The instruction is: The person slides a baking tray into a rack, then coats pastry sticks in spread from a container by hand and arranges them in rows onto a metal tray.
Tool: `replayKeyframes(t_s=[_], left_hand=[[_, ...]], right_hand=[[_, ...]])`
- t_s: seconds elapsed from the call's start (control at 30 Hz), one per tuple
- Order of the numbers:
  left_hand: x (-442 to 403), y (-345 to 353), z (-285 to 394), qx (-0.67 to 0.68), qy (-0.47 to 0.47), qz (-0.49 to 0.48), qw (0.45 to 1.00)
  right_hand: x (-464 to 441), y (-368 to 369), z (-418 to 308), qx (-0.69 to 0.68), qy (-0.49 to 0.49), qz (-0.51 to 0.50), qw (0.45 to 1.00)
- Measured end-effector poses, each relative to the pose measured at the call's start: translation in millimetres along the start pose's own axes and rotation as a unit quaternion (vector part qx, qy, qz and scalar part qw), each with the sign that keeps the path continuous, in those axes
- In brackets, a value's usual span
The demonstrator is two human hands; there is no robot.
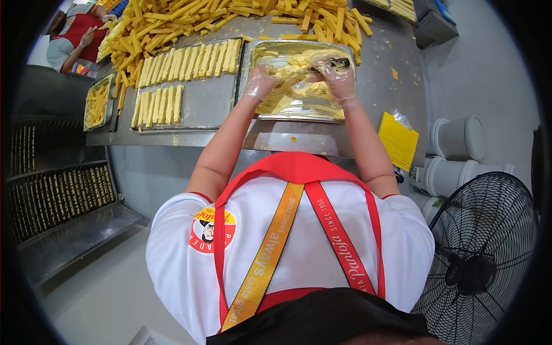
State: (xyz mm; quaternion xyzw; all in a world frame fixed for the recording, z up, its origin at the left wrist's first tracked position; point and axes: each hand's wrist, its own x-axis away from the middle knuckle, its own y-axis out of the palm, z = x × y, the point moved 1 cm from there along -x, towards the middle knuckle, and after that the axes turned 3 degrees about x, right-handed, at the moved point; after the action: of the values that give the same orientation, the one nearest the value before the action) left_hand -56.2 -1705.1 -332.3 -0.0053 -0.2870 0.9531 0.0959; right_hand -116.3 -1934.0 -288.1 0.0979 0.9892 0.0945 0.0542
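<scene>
In the head view, my gloved left hand (263, 82) is closed over the left side of a metal tray (352, 103) smeared with yellow cream (299, 104). Its fingers pinch the end of what looks like a cream-covered stick (286, 73). My gloved right hand (339, 80) is wrapped round a spatula (338, 62) with a black handle; its blade is hidden by cream and fingers. Left of the cream tray lies a flat baking tray (210, 106) with a full back row of coated sticks (192, 62) and a shorter front row (158, 106).
Plain yellow sticks (167, 26) are heaped at the back. A small tray of sticks (98, 104) stands at the left, near a rack of filled trays (63, 195). Yellow paper (398, 142), white buckets (460, 138) and a fan (474, 270) are at right. Another person (80, 40) works far left.
</scene>
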Motion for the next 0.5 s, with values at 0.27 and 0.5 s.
replayKeyframes(t_s=[0.27,0.5], left_hand=[[12.2,-18.1,15.1,-0.119,0.304,0.009,0.945],[16.1,-24.0,15.8,-0.299,0.478,-0.014,0.826]], right_hand=[[-26.0,-18.7,-2.4,0.101,-0.022,0.038,0.994],[-46.2,-18.4,-8.2,0.152,0.085,0.077,0.982]])
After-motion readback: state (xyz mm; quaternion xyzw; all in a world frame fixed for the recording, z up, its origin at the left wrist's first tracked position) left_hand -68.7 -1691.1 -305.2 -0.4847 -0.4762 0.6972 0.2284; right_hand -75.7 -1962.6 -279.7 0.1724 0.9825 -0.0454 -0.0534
